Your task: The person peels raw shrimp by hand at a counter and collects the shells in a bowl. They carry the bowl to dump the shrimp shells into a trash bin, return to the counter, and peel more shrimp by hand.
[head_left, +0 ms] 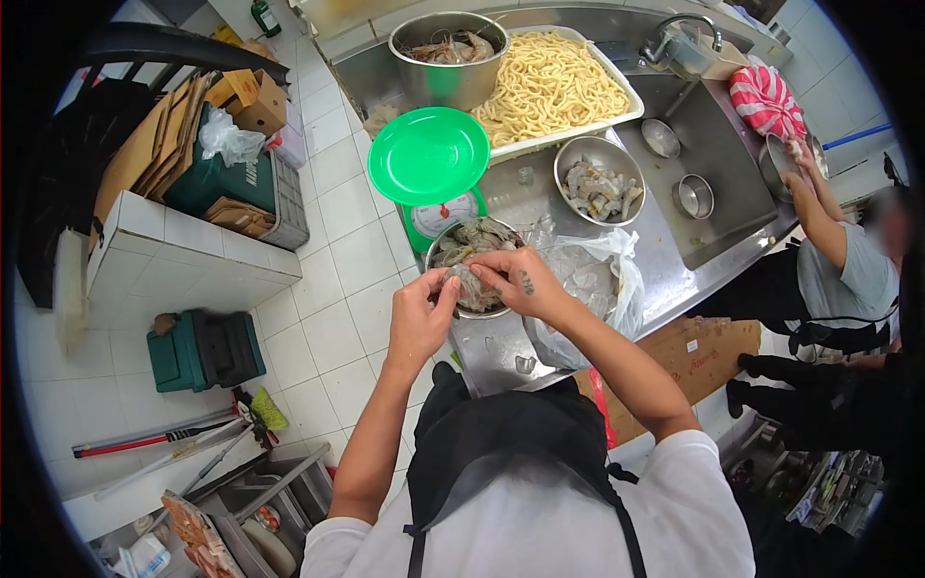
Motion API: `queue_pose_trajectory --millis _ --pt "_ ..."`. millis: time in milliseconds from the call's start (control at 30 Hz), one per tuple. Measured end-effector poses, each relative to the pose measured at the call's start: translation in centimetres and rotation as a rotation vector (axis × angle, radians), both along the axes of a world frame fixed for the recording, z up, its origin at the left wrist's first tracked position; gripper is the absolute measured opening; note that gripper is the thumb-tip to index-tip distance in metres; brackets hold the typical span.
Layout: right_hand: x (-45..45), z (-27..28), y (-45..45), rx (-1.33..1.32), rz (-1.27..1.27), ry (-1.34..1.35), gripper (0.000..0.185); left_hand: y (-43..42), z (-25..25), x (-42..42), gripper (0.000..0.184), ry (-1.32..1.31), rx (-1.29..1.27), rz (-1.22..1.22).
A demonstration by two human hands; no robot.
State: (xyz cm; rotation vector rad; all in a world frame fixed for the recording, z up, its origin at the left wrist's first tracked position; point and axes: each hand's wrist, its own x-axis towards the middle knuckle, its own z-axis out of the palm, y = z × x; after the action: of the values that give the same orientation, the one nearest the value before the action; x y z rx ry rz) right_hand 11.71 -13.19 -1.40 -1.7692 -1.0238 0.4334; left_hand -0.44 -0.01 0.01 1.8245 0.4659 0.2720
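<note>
Over a metal bowl of shrimp (453, 252), both my hands meet at a greyish shrimp (470, 289). My left hand (424, 313) pinches it from the left with thumb and fingers. From the right, my right hand (520, 279) grips the same shrimp with thumb and forefinger. Just behind the bowl stands a green kitchen scale (421, 231) with a round dial. A second metal bowl (599, 181) holds peeled-looking shrimp. Beside my right forearm lies a clear plastic bag (617, 279), its contents hard to make out.
A green plate (429, 154), a large pot of whole shrimp (449, 87) and a white tray of noodles (554, 87) stand farther back. At the right are a sink (713, 193) and a co-worker (838, 260) holding a metal bowl.
</note>
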Motion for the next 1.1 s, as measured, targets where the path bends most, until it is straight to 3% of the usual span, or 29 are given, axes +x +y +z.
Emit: queue_pose_trajectory --millis 133,300,400,500,633,800,933,1000,1100 --pt "-0.1 -0.5 0.2 0.019 -0.052 0.074 0.016 0.5 -1.5 -0.1 0.022 -0.065 -0.045 -0.002" --pt "0.4 -1.5 -0.2 0.003 0.039 0.379 0.021 1.3 -2.0 0.0 0.023 -0.044 -0.296 -0.111" --pt "0.6 -1.5 -0.3 0.023 0.055 0.455 0.022 1.6 -2.2 0.0 0.022 -0.002 -0.237 -0.117" --pt "0.6 -0.6 -0.6 0.028 0.122 0.227 0.021 1.6 -0.8 0.1 0.021 0.069 -0.014 -0.168" --pt "0.5 0.3 -0.3 0.043 0.149 0.106 0.019 1.2 0.7 0.2 0.02 0.162 0.097 -0.206" --pt "0.1 0.1 -0.2 0.051 0.028 0.011 0.018 1.4 -1.0 0.2 0.018 -0.101 0.366 -0.133" --pt "-0.3 0.5 -0.2 -0.04 -0.017 0.096 0.015 1.3 -0.8 0.3 0.022 0.025 0.237 -0.162" --pt "-0.5 0.1 0.0 0.014 -0.085 0.103 0.014 1.2 -1.1 0.8 0.021 -0.221 0.486 -0.044" --pt "-0.9 0.5 0.2 0.055 -0.171 0.022 0.012 0.4 0.5 0.8 0.02 -0.082 0.387 0.085"
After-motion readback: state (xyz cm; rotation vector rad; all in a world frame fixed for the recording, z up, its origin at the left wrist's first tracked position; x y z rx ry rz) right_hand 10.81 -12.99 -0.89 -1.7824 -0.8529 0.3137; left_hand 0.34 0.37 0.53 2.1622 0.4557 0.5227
